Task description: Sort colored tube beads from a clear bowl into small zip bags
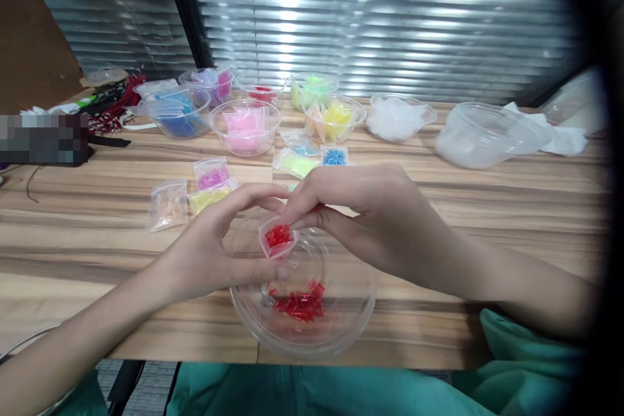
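Observation:
A small clear plastic bag [277,238] of short red pieces is tilted above a clear plastic bowl [363,312]. My right hand [363,218] pinches the bag's upper edge between thumb and fingers. Around the bag's left side curves my left hand [238,244], thumb below and fingers above, spread apart. Its fingertips meet those of my right hand near the bag's top; whether they grip the plastic is hidden. Loose red tube-like pieces [299,304] lie in the bottom of the bowl.
Flat bags of orange [168,203], magenta [213,175], yellow [209,198] and blue [334,156] pieces lie beyond my hands. Behind are filled bowls, including a pink one [244,130] and a white one [397,118]. Stacked clear containers [482,136] stand right; a blurred dark object [43,140] sits left.

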Demonstrator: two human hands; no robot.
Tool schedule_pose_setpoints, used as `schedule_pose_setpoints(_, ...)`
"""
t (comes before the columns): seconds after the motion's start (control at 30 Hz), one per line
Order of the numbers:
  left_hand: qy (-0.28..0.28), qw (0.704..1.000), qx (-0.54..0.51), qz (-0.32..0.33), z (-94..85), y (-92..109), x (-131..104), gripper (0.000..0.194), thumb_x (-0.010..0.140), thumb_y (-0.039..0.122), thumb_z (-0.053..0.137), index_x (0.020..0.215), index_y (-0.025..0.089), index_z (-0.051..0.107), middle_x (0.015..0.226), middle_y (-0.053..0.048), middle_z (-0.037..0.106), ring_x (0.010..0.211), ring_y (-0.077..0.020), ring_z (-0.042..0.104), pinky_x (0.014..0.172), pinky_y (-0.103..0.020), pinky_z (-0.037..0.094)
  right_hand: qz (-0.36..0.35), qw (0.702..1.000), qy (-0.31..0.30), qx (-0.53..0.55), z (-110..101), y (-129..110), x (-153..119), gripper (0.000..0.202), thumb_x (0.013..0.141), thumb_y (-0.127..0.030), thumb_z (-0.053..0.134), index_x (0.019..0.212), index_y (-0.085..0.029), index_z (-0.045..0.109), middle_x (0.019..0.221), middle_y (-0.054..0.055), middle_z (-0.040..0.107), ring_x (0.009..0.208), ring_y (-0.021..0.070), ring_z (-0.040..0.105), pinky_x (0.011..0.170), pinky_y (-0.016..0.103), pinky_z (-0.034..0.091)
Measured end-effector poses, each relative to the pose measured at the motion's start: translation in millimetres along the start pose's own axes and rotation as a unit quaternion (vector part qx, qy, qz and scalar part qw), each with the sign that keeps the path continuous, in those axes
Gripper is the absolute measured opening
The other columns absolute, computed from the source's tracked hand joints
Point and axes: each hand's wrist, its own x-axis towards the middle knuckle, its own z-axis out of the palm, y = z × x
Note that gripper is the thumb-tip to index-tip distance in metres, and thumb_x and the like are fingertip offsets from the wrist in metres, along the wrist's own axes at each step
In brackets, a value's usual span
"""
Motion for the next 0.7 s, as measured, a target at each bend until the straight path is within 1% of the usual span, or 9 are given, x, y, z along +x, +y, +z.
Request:
schedule_pose_setpoints(0.1, 0.0, 1.0, -0.012, 0.001, 0.5, -0.2, 0.8, 0.071, 0.074, 0.032, 0.091, 0.137, 0.043, 0.06, 0.133, 0.0, 0.069, 0.124, -0.0308, 0.066, 0.109, -0.046, 0.055, -0.03, 0.999, -0.026, 0.006, 2.5, 1.6, -1.7, 0.031, 0.089, 0.003, 0.055, 0.101, -0.02, 0.072, 0.101, -0.004, 0.077, 0.09, 0.0088, 0.07, 0.081, 0.019, 0.053)
schedule_pose_setpoints(0.2, 0.004, 1.0, -0.014, 0.001, 0.8, -1.4, -0.1, 0.072, 0.074, 0.03, 0.091, 0.138, 0.042, 0.059, 0.133, -0.001, 0.069, 0.125, -0.0304, 0.066, 0.109, -0.045, 0.056, -0.061, 0.997, -0.038, -0.011, 3.8, 1.1, -3.1, 0.031, 0.092, 0.004, 0.052, 0.106, -0.016, 0.071, 0.105, 0.0, 0.075, 0.095, 0.009, 0.069, 0.083, 0.019, 0.052)
schedule_pose_setpoints(0.27, 0.005, 1.0, -0.011, 0.0, 0.8, -1.9, -0.9, 0.072, 0.075, 0.03, 0.091, 0.139, 0.041, 0.059, 0.133, -0.001, 0.069, 0.125, -0.0297, 0.066, 0.108, -0.044, 0.056, -0.054, 0.997, -0.048, -0.02, 3.5, -1.8, -2.9, 0.03, 0.094, 0.002, 0.051, 0.107, -0.016, 0.071, 0.105, 0.001, 0.075, 0.098, 0.0099, 0.069, 0.085, 0.018, 0.052)
schedule_pose_setpoints(0.33, 0.006, 1.0, -0.01, 0.002, 0.7, -1.9, -1.1, 0.073, 0.074, 0.031, 0.091, 0.138, 0.042, 0.059, 0.133, -0.001, 0.069, 0.126, -0.0296, 0.066, 0.109, -0.043, 0.056, -0.03, 0.997, -0.06, -0.023, 2.7, -5.6, -1.9, 0.029, 0.096, -0.001, 0.052, 0.109, -0.018, 0.071, 0.106, 0.002, 0.075, 0.1, 0.0111, 0.069, 0.089, 0.019, 0.052)
schedule_pose_setpoints(0.43, -0.007, 1.0, -0.013, 0.008, 0.5, -0.5, -0.3, 0.075, 0.073, 0.031, 0.092, 0.139, 0.041, 0.058, 0.139, -0.001, 0.067, 0.129, -0.0307, 0.063, 0.113, -0.044, 0.054, -0.019, 0.997, -0.073, -0.013, 1.7, -7.7, 0.2, 0.025, 0.097, -0.004, 0.053, 0.108, -0.02, 0.068, 0.108, 0.002, 0.075, 0.099, 0.0118, 0.069, 0.088, 0.02, 0.053)
schedule_pose_setpoints(0.5, -0.014, 1.0, -0.016, 0.011, 0.5, 1.1, 0.4, 0.073, 0.074, 0.029, 0.091, 0.139, 0.039, 0.058, 0.14, -0.002, 0.066, 0.13, -0.0307, 0.063, 0.113, -0.045, 0.053, -0.041, 0.996, -0.076, -0.004, 1.4, -5.4, 1.0, 0.021, 0.098, -0.006, 0.054, 0.105, -0.019, 0.069, 0.109, 0.002, 0.074, 0.099, 0.0126, 0.069, 0.086, 0.022, 0.054)
schedule_pose_setpoints(0.6, -0.014, 0.999, -0.025, 0.015, 1.0, 2.7, 0.9, 0.069, 0.077, 0.027, 0.089, 0.137, 0.038, 0.059, 0.135, -0.002, 0.068, 0.124, -0.0281, 0.066, 0.111, -0.042, 0.055, -0.085, 0.994, -0.068, -0.007, 1.7, 0.1, 0.7, 0.022, 0.098, -0.003, 0.053, 0.103, -0.015, 0.07, 0.111, 0.004, 0.073, 0.099, 0.0124, 0.069, 0.085, 0.023, 0.055)
schedule_pose_setpoints(0.67, -0.013, 0.999, -0.027, 0.013, 1.1, 2.3, 0.7, 0.069, 0.077, 0.027, 0.089, 0.138, 0.039, 0.059, 0.134, -0.002, 0.069, 0.122, -0.0272, 0.067, 0.109, -0.041, 0.056, -0.098, 0.993, -0.061, -0.014, 2.4, 1.6, -0.5, 0.022, 0.099, -0.003, 0.053, 0.103, -0.015, 0.07, 0.111, 0.004, 0.074, 0.098, 0.0114, 0.069, 0.085, 0.022, 0.056)
schedule_pose_setpoints(0.7, -0.014, 1.0, -0.026, 0.012, 0.9, 1.6, 0.4, 0.069, 0.077, 0.027, 0.089, 0.138, 0.039, 0.059, 0.134, -0.002, 0.069, 0.123, -0.0276, 0.067, 0.108, -0.041, 0.056, -0.098, 0.993, -0.056, -0.019, 2.8, 1.3, -1.2, 0.021, 0.101, -0.006, 0.052, 0.103, -0.016, 0.07, 0.111, 0.004, 0.074, 0.098, 0.0115, 0.07, 0.085, 0.022, 0.056)
